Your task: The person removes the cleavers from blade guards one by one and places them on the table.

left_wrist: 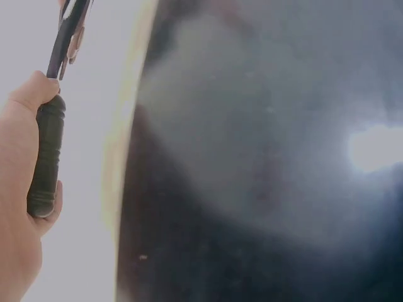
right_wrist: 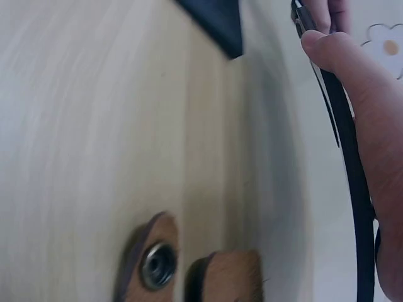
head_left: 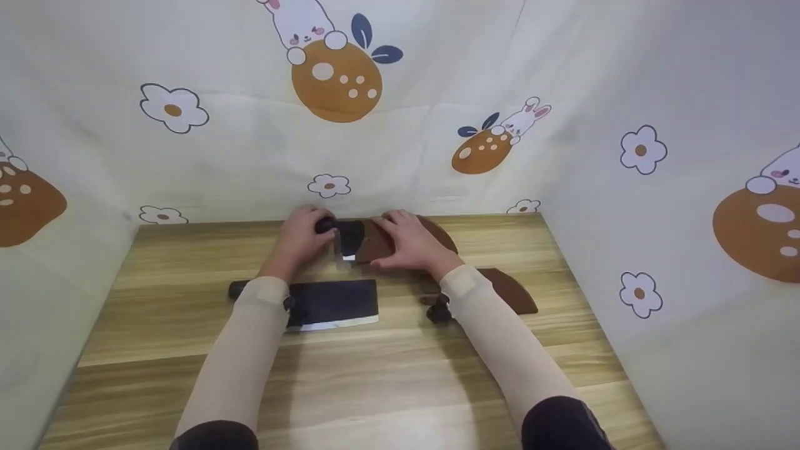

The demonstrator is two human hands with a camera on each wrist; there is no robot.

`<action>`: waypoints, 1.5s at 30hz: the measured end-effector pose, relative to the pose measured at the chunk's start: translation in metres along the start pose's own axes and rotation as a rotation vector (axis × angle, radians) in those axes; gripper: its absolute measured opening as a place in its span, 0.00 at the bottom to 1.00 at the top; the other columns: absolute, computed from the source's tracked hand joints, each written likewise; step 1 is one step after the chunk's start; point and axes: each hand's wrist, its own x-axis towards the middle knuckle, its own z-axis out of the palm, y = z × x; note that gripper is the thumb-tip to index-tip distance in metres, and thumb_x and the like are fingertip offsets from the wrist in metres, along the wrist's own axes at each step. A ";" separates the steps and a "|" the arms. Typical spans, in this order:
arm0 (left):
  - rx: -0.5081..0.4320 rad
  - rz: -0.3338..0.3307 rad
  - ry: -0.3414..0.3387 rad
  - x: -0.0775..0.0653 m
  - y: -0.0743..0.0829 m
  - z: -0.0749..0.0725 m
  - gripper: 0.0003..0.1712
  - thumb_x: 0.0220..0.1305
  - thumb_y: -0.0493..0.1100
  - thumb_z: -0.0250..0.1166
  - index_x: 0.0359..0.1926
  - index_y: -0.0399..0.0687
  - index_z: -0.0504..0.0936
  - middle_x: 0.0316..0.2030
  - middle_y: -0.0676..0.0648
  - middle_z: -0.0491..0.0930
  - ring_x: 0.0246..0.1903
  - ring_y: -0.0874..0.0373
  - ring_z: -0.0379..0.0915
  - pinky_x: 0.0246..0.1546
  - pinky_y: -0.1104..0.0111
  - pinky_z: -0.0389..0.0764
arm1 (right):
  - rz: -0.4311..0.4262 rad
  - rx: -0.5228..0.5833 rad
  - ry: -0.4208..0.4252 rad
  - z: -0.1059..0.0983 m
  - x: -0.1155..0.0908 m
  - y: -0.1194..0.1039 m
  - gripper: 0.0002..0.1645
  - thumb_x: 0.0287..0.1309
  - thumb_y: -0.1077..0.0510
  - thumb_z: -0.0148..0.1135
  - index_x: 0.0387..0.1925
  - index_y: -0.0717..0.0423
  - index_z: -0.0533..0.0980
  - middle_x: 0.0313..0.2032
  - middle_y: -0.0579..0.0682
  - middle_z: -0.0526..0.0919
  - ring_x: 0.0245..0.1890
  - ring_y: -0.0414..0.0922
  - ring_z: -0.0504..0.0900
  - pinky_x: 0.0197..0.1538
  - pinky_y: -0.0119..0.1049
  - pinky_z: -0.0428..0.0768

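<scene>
Near the back wall my left hand (head_left: pixel 299 240) grips the black handle (left_wrist: pixel 49 157) of a cleaver (head_left: pixel 352 234). Most of its blade is hidden inside a brown leather sheath (head_left: pixel 370 247); a dark part and a strip of bright edge show beside the handle. My right hand (head_left: pixel 414 245) holds that sheath, fingers over the far side and thumb at the near side. In the right wrist view, the thumb presses the sheath, which is seen edge-on. A second cleaver (head_left: pixel 340 303), dark with a bright edge, lies bare under my left forearm.
Another brown sheath (head_left: pixel 512 294) lies partly under my right forearm, its snap strap (right_wrist: pixel 157 267) showing in the right wrist view. The wood-grain tabletop (head_left: pixel 375 387) is bordered by a printed cloth (head_left: pixel 250 150) at the back and sides.
</scene>
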 end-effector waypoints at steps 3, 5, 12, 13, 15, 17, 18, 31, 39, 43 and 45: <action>0.001 0.011 0.020 0.000 0.005 -0.005 0.22 0.74 0.48 0.73 0.63 0.44 0.86 0.65 0.35 0.78 0.68 0.36 0.71 0.73 0.41 0.70 | 0.013 0.024 0.017 -0.007 -0.002 -0.004 0.66 0.52 0.22 0.77 0.84 0.49 0.67 0.71 0.55 0.72 0.73 0.54 0.67 0.77 0.54 0.66; 0.001 0.023 0.031 -0.002 0.008 -0.007 0.22 0.74 0.48 0.73 0.63 0.43 0.86 0.64 0.35 0.79 0.67 0.36 0.71 0.73 0.41 0.71 | 0.016 0.026 0.025 -0.011 -0.004 -0.006 0.66 0.52 0.22 0.78 0.84 0.49 0.67 0.71 0.54 0.72 0.73 0.53 0.67 0.77 0.54 0.66; 0.012 0.034 0.046 -0.006 0.013 -0.014 0.22 0.73 0.48 0.73 0.62 0.42 0.87 0.62 0.34 0.79 0.65 0.36 0.72 0.71 0.40 0.72 | 0.021 0.008 0.041 -0.018 -0.009 -0.013 0.66 0.52 0.22 0.78 0.84 0.48 0.67 0.73 0.54 0.71 0.74 0.53 0.66 0.79 0.54 0.64; 0.014 0.036 0.049 -0.006 0.014 -0.015 0.22 0.73 0.48 0.74 0.62 0.42 0.87 0.62 0.34 0.79 0.65 0.36 0.72 0.71 0.40 0.72 | 0.021 0.007 0.044 -0.019 -0.009 -0.014 0.66 0.52 0.22 0.78 0.84 0.48 0.67 0.73 0.53 0.71 0.74 0.53 0.66 0.79 0.54 0.64; 0.012 0.039 0.051 -0.007 0.014 -0.016 0.23 0.73 0.48 0.74 0.62 0.42 0.87 0.62 0.34 0.79 0.65 0.35 0.72 0.71 0.40 0.72 | 0.019 -0.003 0.044 -0.021 -0.010 -0.015 0.67 0.52 0.20 0.76 0.84 0.48 0.66 0.73 0.53 0.71 0.74 0.52 0.66 0.79 0.53 0.64; 0.013 0.044 0.051 -0.007 0.014 -0.017 0.23 0.73 0.48 0.73 0.62 0.42 0.87 0.63 0.33 0.79 0.66 0.35 0.72 0.71 0.40 0.72 | 0.021 -0.004 0.038 -0.022 -0.011 -0.016 0.67 0.52 0.18 0.74 0.84 0.48 0.66 0.73 0.53 0.71 0.74 0.52 0.67 0.78 0.53 0.64; 0.014 0.045 0.049 -0.007 0.015 -0.017 0.23 0.73 0.48 0.73 0.62 0.42 0.86 0.63 0.33 0.79 0.66 0.35 0.72 0.71 0.39 0.72 | 0.022 -0.008 0.036 -0.023 -0.011 -0.017 0.67 0.52 0.17 0.72 0.84 0.47 0.66 0.73 0.53 0.71 0.74 0.52 0.67 0.78 0.52 0.64; 0.024 0.058 0.058 -0.007 0.019 -0.027 0.24 0.71 0.50 0.74 0.62 0.42 0.87 0.61 0.35 0.82 0.64 0.36 0.75 0.69 0.41 0.74 | 0.018 -0.024 0.031 -0.033 -0.012 -0.022 0.67 0.55 0.20 0.73 0.85 0.51 0.64 0.74 0.54 0.71 0.74 0.53 0.66 0.79 0.53 0.64; 0.023 0.060 0.061 -0.007 0.021 -0.029 0.24 0.71 0.50 0.74 0.61 0.43 0.88 0.60 0.35 0.82 0.62 0.37 0.75 0.67 0.41 0.75 | 0.036 0.002 0.026 -0.037 -0.014 -0.023 0.67 0.55 0.22 0.75 0.86 0.48 0.63 0.75 0.53 0.69 0.75 0.51 0.65 0.80 0.51 0.63; 0.020 0.063 0.065 -0.006 0.023 -0.029 0.24 0.71 0.50 0.74 0.61 0.43 0.88 0.60 0.35 0.82 0.63 0.37 0.74 0.67 0.41 0.75 | 0.040 0.000 0.023 -0.037 -0.015 -0.021 0.68 0.55 0.18 0.72 0.86 0.48 0.63 0.76 0.53 0.69 0.75 0.51 0.65 0.80 0.51 0.63; 0.019 0.060 0.063 -0.006 0.024 -0.030 0.24 0.72 0.50 0.74 0.61 0.42 0.88 0.61 0.35 0.81 0.63 0.37 0.74 0.68 0.41 0.74 | 0.039 -0.003 0.024 -0.038 -0.015 -0.020 0.68 0.55 0.16 0.69 0.86 0.48 0.64 0.76 0.53 0.68 0.76 0.51 0.64 0.80 0.50 0.63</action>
